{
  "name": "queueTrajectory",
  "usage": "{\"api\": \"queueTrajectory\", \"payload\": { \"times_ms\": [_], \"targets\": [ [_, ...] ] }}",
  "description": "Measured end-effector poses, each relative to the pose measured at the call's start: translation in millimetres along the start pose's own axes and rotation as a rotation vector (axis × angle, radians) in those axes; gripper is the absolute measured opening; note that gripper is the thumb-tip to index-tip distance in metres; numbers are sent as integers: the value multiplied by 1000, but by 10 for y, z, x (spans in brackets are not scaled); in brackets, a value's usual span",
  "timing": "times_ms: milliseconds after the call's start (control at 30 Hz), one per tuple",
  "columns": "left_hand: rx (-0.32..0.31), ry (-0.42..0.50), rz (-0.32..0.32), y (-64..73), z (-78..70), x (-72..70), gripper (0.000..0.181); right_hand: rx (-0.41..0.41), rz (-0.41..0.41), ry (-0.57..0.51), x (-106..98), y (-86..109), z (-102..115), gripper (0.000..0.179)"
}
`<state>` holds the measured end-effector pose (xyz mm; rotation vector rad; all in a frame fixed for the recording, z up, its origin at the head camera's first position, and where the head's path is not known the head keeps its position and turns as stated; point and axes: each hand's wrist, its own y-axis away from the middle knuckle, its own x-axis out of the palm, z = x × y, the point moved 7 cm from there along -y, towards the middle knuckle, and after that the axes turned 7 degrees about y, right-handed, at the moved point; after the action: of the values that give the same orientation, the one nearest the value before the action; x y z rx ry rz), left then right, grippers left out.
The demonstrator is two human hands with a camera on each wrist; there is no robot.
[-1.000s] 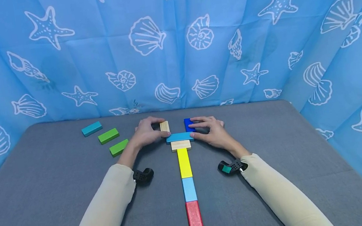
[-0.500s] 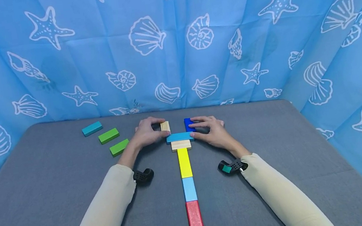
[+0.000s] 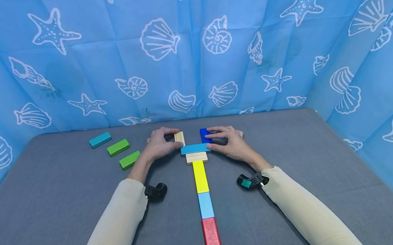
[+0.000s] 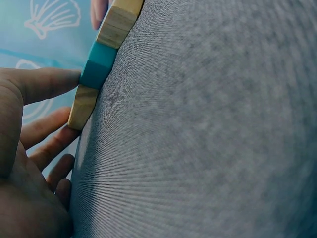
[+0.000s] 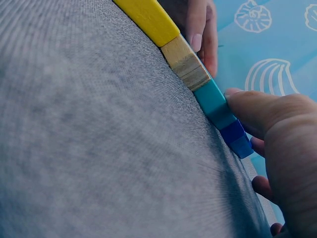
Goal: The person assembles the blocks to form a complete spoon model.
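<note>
Fingers, both hands: left hand (image 3: 162, 144) appears to pinch the upright-grained wooden block (image 3: 179, 138) between thumb and forefinger, the thumb also at the teal crossbar (image 3: 195, 149); right hand (image 3: 230, 143) has fingers spread and fairly straight, touching the dark blue block (image 3: 204, 134), thumb on the crossbar's right end.
Loose blocks, far left: one teal block (image 3: 100, 139) and two green blocks (image 3: 118, 147), apart from one another, lying askew.
Wooden block: lies flat, its near end meeting the crossbar's left end.
Central column: crossbar, short wooden crosspiece (image 3: 196, 158), yellow block (image 3: 200, 176), light blue block (image 3: 205, 205), red block (image 3: 211, 235), joined end to end towards the person.
Dark blue block: lies flat, meeting the crossbar's right end; a gap separates it from the wooden block.
Handling, judged: this reads as squaring the two far blocks; light, equal pressure and steady thumbs should keep the crossbar from skewing.
Materials: rectangular blocks, smooth painted faces, bare grain on two; ribbed grey cloth (image 3: 64, 222) beneath.
</note>
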<state>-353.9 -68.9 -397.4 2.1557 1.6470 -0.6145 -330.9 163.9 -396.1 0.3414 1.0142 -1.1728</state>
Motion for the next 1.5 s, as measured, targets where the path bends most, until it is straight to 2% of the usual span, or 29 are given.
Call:
{"api": "queueTrajectory", "payload": {
  "times_ms": [400, 700, 900, 1133, 1300, 1500],
  "targets": [
    [9, 2, -12, 16, 1, -10, 51, 0, 0, 3, 11, 2, -9, 39],
    [28, 7, -33, 82, -32, -46, 57, -5, 2, -1, 15, 3, -8, 38],
    [95, -24, -62, 199, -121, -123, 60, -9, 1, 5, 9, 8, -10, 39],
    [171, -47, -90, 383, -168, -281, 60, -9, -5, -5, 0, 13, 9, 39],
    [202, -73, -100, 521, -136, -414, 61, -12, -4, -6, -1, 12, 13, 39],
    [196, -126, -104, 658, -19, -559, 62, -5, 2, -4, 3, 2, 0, 39]
  ]
}}
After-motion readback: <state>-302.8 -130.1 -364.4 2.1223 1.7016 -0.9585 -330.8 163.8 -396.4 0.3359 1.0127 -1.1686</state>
